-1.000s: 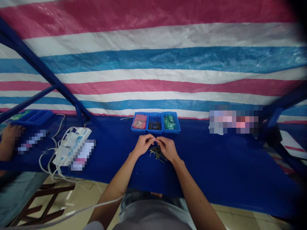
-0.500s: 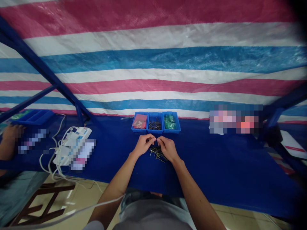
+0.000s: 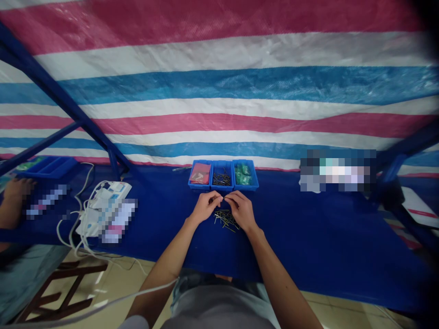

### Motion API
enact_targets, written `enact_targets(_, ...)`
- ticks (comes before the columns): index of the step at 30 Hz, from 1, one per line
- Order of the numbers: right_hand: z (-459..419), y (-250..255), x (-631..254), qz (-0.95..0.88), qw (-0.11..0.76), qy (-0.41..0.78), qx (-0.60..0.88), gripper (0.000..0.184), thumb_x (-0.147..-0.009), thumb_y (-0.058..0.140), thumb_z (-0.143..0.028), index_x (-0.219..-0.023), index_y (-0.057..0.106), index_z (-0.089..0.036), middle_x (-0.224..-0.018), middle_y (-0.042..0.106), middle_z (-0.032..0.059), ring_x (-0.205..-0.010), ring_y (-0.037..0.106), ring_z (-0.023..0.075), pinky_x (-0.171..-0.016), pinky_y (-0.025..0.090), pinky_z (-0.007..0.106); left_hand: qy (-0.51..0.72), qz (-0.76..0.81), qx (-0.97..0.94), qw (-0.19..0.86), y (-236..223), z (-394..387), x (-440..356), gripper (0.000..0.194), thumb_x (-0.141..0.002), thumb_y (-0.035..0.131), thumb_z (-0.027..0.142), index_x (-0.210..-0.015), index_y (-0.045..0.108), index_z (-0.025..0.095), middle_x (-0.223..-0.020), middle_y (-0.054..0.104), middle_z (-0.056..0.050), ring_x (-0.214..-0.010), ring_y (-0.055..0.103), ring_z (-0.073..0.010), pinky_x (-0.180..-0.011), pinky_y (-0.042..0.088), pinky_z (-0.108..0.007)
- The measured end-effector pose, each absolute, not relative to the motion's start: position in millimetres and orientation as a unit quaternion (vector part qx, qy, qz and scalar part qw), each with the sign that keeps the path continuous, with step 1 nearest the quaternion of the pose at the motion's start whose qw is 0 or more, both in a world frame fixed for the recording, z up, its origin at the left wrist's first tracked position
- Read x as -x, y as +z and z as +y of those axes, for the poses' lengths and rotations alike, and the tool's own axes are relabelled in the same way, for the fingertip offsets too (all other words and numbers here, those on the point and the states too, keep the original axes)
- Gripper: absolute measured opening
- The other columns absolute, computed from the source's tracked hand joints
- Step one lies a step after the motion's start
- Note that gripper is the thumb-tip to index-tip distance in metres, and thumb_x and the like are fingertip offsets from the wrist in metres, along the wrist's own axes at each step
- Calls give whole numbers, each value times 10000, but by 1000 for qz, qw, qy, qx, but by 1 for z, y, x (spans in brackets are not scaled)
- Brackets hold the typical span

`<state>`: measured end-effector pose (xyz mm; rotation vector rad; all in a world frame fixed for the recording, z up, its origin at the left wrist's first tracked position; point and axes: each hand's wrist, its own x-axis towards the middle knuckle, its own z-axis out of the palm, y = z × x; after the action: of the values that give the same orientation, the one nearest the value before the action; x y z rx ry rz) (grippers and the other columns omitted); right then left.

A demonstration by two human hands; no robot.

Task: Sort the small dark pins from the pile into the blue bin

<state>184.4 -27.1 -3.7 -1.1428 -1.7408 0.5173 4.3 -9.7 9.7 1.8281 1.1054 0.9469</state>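
In the head view, the left hand (image 3: 206, 206) was curled over the bench (image 3: 291, 237), its thumb and fingers drawn nearly together; whether it gripped anything could not be told. The right hand (image 3: 242, 210) faced it just beside, thumb and fingertips bent into a narrow pinch. Something thin and dark seemed to show between the two sets of fingertips, too small to make out. The pile of thin metal pieces (image 3: 225, 219) lay loose on the bench between the hands, nearer the person than the fingertips, its pieces crossing at all angles. Beyond the hands stood three blue bins side by side: one with pink packets (image 3: 200, 171), a middle one with dark metal pieces (image 3: 222, 177), and one with green bags (image 3: 243, 175).

As a judgement, a piece that slender could slip from so fine a pinch and drop back among the others. The right hand's heel, so near the pile, might scatter pieces if it swept sideways. Tangled pieces could also come up together.
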Motion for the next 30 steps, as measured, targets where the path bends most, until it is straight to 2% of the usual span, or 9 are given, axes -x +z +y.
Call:
enact_targets(14, -25, -7, -188, -687, 517, 210, 465, 185, -940, 601, -289, -907, 774, -230, -898, 663, 55, -743, 624, 167, -678, 516, 301, 375, 435, -711, 405, 6, -9, -4, 353, -962, 516, 435, -802, 634, 143, -671, 647, -13, -586, 545, -114, -610, 414, -218)
enact_targets(22, -27, -3, -187, -679, 517, 219, 474, 222, -941, 594, -325, -835, 759, -219, -857, 657, 50, -658, 577, 147, -573, 455, 287, 376, 432, -711, 408, 8, -9, -4, 350, -965, 510, 437, -803, 628, 149, -676, 651, -10, -592, 553, -116, -614, 419, -221)
enact_targets(30, -25, -5, -189, -689, 500, 222, 476, 201, -953, 573, -301, -903, 749, -215, -918, 672, 60, -725, 618, 165, -651, 492, 295, 377, 433, -712, 404, 8, -9, -5, 357, -967, 501, 440, -807, 631, 149, -673, 650, -11, -582, 544, -114, -609, 414, -222)
